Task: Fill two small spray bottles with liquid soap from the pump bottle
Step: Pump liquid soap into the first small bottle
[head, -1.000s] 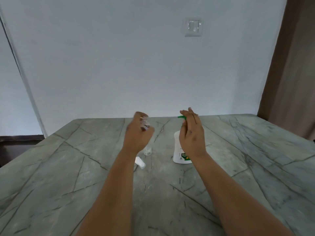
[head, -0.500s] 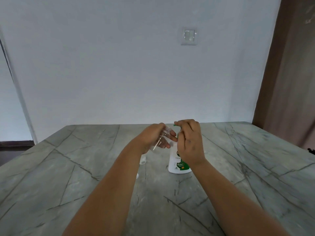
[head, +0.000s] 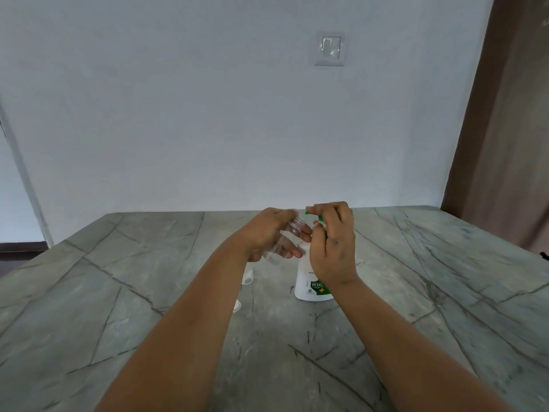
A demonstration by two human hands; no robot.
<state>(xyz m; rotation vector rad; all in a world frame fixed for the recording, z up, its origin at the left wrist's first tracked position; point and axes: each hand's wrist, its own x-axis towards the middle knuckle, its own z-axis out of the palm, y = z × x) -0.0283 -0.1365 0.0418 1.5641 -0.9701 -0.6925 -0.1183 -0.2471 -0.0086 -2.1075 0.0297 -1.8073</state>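
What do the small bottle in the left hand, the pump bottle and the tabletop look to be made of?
Small spray bottle: clear, probably plastic; fingers show through it. Pump bottle: opaque white glossy plastic with a printed green label and green pump head. Table: grey-green veined stone or a stone-look surface, smooth with a dull sheen.

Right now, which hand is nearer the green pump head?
Right. The right hand grips the green pump head itself; the left hand holds a small clear bottle just left of the nozzle.
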